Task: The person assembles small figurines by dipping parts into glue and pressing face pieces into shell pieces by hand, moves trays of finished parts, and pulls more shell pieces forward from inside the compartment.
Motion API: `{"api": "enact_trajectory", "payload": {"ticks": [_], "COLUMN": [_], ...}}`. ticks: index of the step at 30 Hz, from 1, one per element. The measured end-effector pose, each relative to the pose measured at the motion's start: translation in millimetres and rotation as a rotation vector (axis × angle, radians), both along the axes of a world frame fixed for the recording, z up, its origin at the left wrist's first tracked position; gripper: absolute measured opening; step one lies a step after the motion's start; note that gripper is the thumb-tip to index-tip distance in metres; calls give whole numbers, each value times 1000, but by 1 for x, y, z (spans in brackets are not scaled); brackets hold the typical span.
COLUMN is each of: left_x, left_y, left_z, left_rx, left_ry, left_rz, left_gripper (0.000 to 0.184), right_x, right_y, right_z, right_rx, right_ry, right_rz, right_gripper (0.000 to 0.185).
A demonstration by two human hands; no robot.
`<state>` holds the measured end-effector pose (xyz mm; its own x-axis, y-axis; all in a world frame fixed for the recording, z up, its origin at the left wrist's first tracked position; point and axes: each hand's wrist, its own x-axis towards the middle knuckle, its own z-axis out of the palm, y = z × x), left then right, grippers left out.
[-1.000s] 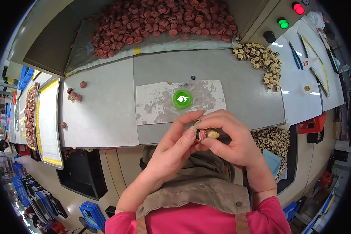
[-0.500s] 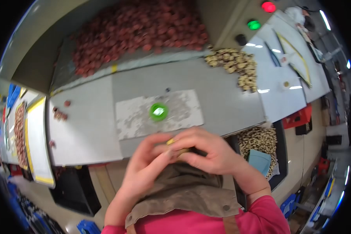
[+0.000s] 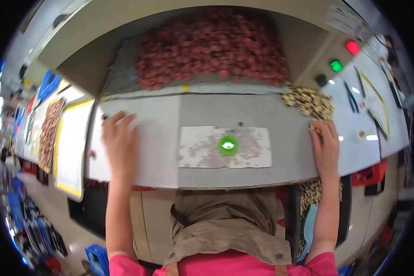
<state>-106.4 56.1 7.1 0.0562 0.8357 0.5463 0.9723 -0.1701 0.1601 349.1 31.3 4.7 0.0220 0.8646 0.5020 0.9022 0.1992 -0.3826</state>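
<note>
On the left of the bench, my left hand (image 3: 120,145) is blurred, its fingers apart and bent downward. A small dark red-brown piece (image 3: 104,117) shows beside its fingertips; anything beneath the palm is hidden. Over at the right, my right hand (image 3: 326,145) has thumb and fingertips around a small yellow-and-black part (image 3: 314,127). This is at the near edge of a pile of similar parts (image 3: 310,102). Between the hands, a round green fixture with a bright centre (image 3: 227,145) sits on a stained white sheet (image 3: 195,158).
A large heap of dark red round pieces (image 3: 211,50) fills the shelf behind. Red (image 3: 353,47) and green buttons (image 3: 336,66) are on the right panel. A yellow-edged white tray (image 3: 71,145) stands left. Pliers (image 3: 351,97) lie right. Below the bench is a bin of yellow-black parts (image 3: 310,193).
My hands were together in front of the apron, fingers around something small. They have separated, left hand to the left bench, right hand to the yellow-black pile. The camera view has shifted.
</note>
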Motion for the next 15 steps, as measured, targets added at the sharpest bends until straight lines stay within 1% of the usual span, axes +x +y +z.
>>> {"api": "enact_trajectory", "payload": {"ticks": [1, 2, 3, 4, 5, 6, 7, 8, 9, 10, 11, 12, 13, 15], "left_x": [10, 21, 34, 45, 59, 72, 81, 87, 95, 98, 106, 105, 104, 103], "left_y": [6, 16, 27, 46, 63, 86, 98, 115, 129, 127, 143, 142, 141, 144], "left_z": [0, 1, -1, -6, -11, -14, -4, -19, -29, -21, -37, -37, -36, -43], "left_rx": [29, -24, 0, -11, 145, 164, 2, 100, 29, -105, -65, -66, -68, 135], "left_ry": [8, -75, -101, -215, -128, -31, 17, 55, 132, 97, 57, 30, -5, -22], "left_rz": [-66, -149, -218, -313, -302, -240, -144, -122, -45, -69, -57, -75, -107, -143], "left_gripper": [29, 29, 30, 30, 26, 24, 16, 8, 7, 8, 9, 9, 9, 9], "right_x": [0, -3, -3, 4, 13, 21, 33, 34, 47, 67, 47, 3, -10, -12], "right_y": [1, 1, 0, 1, 4, 9, 12, 13, 16, 21, 15, -4, -4, -10], "right_z": [-2, -1, 2, -3, -12, -21, -27, -31, -39, -58, -40, 4, 6, 7], "right_rx": [0, -3, -55, -99, -103, -101, -122, -162, -183, -57, 5, -4, 0, -4], "right_ry": [-4, -24, -28, -64, -130, -127, -110, -5, 12, 26, -109, -290, -265, -233], "right_rz": [10, -12, -13, -13, -26, 2, 38, 18, 38, 146, 53, 53, 81, 117], "right_gripper": [16, 15, 16, 18, 20, 22, 24, 25, 25, 26, 25, 33, 32, 30]}}
